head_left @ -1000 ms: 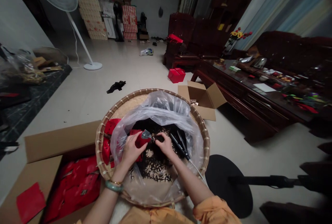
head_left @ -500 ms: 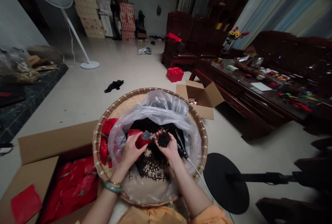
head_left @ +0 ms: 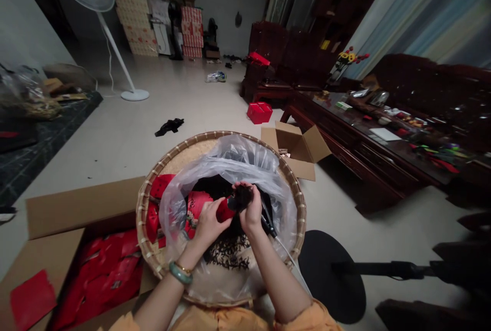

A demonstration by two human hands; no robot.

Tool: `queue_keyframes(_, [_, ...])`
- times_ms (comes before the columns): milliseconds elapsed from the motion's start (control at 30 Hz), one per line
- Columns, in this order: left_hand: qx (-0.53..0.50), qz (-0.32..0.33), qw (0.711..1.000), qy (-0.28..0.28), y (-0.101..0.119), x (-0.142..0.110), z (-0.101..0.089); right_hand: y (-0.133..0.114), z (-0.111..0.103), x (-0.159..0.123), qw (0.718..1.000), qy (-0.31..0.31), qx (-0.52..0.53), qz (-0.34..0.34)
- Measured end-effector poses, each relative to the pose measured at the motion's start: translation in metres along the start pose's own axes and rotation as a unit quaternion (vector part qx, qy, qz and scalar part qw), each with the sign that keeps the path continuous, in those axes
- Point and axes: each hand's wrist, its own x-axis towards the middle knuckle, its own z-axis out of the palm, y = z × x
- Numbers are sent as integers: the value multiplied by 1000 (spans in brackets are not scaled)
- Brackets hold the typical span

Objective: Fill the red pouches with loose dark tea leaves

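My left hand (head_left: 209,224) grips a small red pouch (head_left: 224,210), tilted with its mouth toward my right hand. Cupped beside that mouth, my right hand (head_left: 252,214) holds a clump of dark dried leaves (head_left: 242,197), which look like tea. More loose leaves (head_left: 226,258) lie below in a clear plastic bag (head_left: 249,153) spread inside a round woven basket (head_left: 303,203). A printed red packet (head_left: 196,202) rests left of my left hand. Partly hidden by my right hand is a black corded tool (head_left: 270,226), its kind unclear.
At lower left, an open cardboard box (head_left: 57,249) holds several red packets (head_left: 103,269). Another open carton (head_left: 295,149) stands beyond the basket, near a dark wooden table (head_left: 345,141). A round black base (head_left: 332,274) is at right. A white fan (head_left: 134,94) stands farther back.
My right hand lifted a handful of leaves, turned palm up, then tilted them against the pouch's mouth. My left hand moved right with the pouch, uncovering the printed packet.
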Motion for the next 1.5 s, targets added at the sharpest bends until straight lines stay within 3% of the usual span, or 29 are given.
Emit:
queue_keyframes(167, [-6,-16,1000,3,-3,0,4,-3,2,-6,990,-44,-124,-49])
queue_keyframes(433, [-31,-46,998,16,-9,-2,9,-15,-2,-20,966,-178,-185,-9])
queue_keyframes(567, [-57,-70,995,35,-9,-2,7,-28,-12,-18,956,-128,-251,-79])
queue_keyframes(633, [-54,-66,995,49,-8,-2,6,-31,-18,-18,933,-116,-321,-117])
queue_keyframes(833, [-31,-56,997,53,-5,-4,5,-29,-22,-31,821,-230,-501,-148])
queue_keyframes(900, [-24,-46,998,48,-5,-4,4,-27,-21,-33,799,-238,-531,-156])
queue_keyframes(1033, [-14,5,999,31,-3,-5,2,-24,-18,-27,815,-190,-518,-174])
queue_keyframes(1167, [-17,51,999,-11,-1,-7,0,-24,-18,-17,809,-248,-499,-188])
queue_keyframes(1233, [-21,51,998,-21,-1,-8,-2,-25,-20,-12,822,-222,-487,-195])
queue_keyframes(1333, [-23,42,999,-9,-3,-9,-3,-29,-27,-10,840,-151,-485,-192])
queue_keyframes(1500, [-16,18,999,41,1,-8,-2,-23,-34,-21,826,-203,-505,-147])
